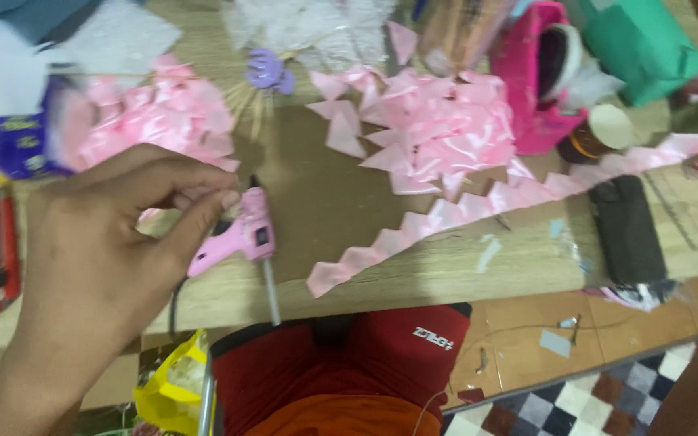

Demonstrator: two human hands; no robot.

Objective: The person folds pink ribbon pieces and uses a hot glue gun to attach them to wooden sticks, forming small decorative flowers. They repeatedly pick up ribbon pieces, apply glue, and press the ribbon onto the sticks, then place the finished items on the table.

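Meanwhile left hand [98, 258] pinches small pink scrap beside plastic glue gun [240, 234]; satin ribbon chain [478, 206] lies folded; right hand unseen.

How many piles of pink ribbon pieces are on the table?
2. One pile of pink ribbon pieces lies at the back left, above the left hand. The other pile lies at the back middle. More may be hidden.

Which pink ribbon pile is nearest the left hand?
The left pile, just above the left hand; the bigger pile lies farther right.
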